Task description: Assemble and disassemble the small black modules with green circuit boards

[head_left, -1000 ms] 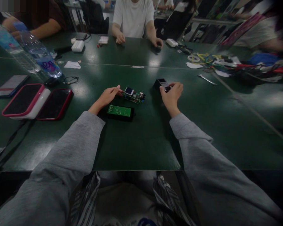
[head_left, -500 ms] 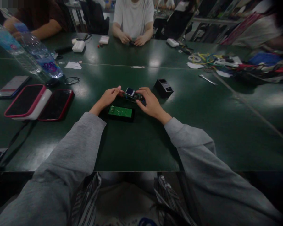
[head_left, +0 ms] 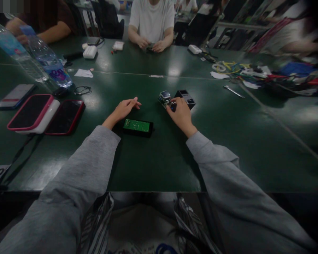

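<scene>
My right hand (head_left: pixel 180 114) grips a small circuit board with a little screen (head_left: pixel 164 95) by its right part, just left of a black box-shaped case (head_left: pixel 187 98). My left hand (head_left: pixel 125 108) holds nothing; its fingers are apart, a little above the table. Between my forearms, nearer to me, a black case with a green circuit board in it (head_left: pixel 137 126) lies on the dark green table (head_left: pixel 153 162).
Two phones (head_left: pixel 30 112) (head_left: pixel 65 117) and two plastic bottles (head_left: pixel 53 67) stand or lie at the left. A wrench (head_left: pixel 233 91) and a heap of cables (head_left: pixel 243 70) are at the right. Across the table sits a person in a white shirt (head_left: pixel 151 21).
My right hand has moved right with the circuit board, towards the black box-shaped case. My left hand has let go of the board and stays at about the same place.
</scene>
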### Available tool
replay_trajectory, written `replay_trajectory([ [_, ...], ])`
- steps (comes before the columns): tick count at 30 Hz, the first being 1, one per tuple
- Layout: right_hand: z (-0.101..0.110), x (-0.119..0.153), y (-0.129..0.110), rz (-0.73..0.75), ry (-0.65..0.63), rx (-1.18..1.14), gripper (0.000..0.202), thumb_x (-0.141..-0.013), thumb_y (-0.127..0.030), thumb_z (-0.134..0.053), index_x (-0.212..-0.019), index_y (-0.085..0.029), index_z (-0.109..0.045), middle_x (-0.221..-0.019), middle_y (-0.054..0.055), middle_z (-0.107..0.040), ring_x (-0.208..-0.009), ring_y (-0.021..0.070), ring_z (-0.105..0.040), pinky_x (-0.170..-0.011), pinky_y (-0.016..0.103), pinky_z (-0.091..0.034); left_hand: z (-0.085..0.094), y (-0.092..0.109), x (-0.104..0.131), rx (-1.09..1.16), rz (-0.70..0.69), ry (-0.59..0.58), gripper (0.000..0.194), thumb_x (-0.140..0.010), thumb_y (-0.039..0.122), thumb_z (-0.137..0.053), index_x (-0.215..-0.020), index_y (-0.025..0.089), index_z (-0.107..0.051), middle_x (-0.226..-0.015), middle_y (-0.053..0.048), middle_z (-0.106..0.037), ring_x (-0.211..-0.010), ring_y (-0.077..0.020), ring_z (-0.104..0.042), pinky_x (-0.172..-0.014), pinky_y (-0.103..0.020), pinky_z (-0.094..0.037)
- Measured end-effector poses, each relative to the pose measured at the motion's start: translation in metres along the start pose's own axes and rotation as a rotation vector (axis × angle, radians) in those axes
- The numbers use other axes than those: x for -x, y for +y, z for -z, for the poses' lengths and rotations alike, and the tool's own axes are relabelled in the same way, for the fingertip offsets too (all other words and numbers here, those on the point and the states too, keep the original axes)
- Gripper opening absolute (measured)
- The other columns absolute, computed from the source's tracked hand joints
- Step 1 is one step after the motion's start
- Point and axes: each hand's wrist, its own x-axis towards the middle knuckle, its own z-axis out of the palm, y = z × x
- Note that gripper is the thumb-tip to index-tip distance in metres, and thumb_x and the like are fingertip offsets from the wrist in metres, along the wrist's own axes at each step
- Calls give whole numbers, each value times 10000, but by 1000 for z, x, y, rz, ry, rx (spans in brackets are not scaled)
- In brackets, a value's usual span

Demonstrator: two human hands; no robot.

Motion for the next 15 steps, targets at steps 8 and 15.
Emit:
replay_trajectory([
  [8, 0, 2, 7, -153, 91, 59, 460, -902, -541, -602, -1121, -140, -548, -1185, 207, -546, -1200, 373, -514, -1026, 648, -406, 0, -2, 0, 5, -15, -5, 595, -996, 620, -315, -1073, 207, -737, -1010, -85, -768, -1021, -226, -685, -1017, -420, -463],
  [15, 18, 7, -37, 55, 102, -78, 483, -961, -587, -477, -1278, -226, -518, -1318, 162, -476, -1317, 345, -415, -1117, 649, -334, 0, -1, -1, -2, -12, -8, 615, -997, 624, -302, -1088, 195, -733, -1015, -91, -766, -1020, -216, -688, -1005, -397, -467],
])
